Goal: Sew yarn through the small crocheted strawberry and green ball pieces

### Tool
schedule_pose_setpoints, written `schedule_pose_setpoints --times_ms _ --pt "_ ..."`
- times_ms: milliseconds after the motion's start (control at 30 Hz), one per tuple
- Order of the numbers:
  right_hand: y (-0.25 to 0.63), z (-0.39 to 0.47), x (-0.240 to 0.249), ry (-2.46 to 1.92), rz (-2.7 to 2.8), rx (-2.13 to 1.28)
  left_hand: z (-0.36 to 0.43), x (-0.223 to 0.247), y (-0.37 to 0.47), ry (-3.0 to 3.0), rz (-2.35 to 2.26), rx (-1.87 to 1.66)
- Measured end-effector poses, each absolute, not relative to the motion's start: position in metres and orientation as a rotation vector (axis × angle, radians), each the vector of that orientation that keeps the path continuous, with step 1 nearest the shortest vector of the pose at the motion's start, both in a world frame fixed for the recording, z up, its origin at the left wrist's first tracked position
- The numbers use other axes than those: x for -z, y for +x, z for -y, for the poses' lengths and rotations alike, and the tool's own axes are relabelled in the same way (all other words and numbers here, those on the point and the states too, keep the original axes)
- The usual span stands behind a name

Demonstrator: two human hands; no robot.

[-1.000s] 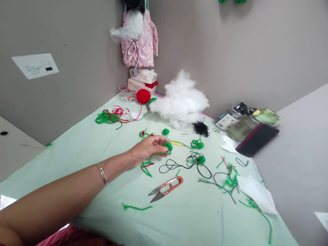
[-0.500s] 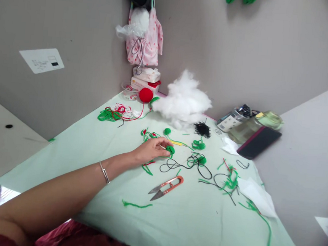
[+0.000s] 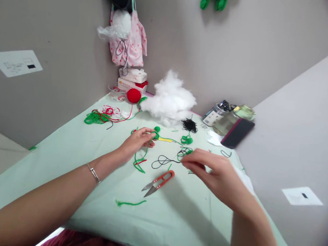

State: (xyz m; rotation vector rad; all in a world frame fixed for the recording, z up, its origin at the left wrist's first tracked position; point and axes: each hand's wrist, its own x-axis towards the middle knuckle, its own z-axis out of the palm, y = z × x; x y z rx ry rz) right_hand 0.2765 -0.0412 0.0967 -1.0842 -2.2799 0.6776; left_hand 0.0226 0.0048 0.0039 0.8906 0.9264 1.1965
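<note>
My left hand (image 3: 141, 141) grips a small green crocheted piece (image 3: 155, 135) between thumb and fingers, and green yarn trails below it. A yellow crochet hook (image 3: 165, 139) lies just right of that piece. Over the table's middle right, my right hand (image 3: 206, 164) has its thumb and fingertips pressed together; whatever they may hold is too small to make out. Black cord (image 3: 163, 161) lies looped between the hands. Nearer me rest orange-handled thread snips (image 3: 158, 183), blades pointing lower left.
White stuffing (image 3: 170, 100) is heaped at the back, beside a red yarn ball (image 3: 134, 95). Black yarn (image 3: 190, 125) lies right of it. A phone (image 3: 237, 133) leans on a greenish bottle (image 3: 224, 122) at the right. Green yarn scrap (image 3: 131, 203) lies in front.
My right hand has come into view over the right side of the table. My left hand still holds the green piece, now slightly raised. The whole view has shifted to the right.
</note>
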Motion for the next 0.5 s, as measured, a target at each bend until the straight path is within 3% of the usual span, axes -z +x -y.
schedule_pose_setpoints --times_ms 167,500 --pt "0.273 0.012 -0.058 -1.512 2.665 0.197 -0.004 -0.008 0.02 0.814 -0.902 -1.22" --pt "0.244 0.007 -0.031 -1.375 3.048 0.531 -0.001 -0.006 0.025 0.719 -0.833 -1.121"
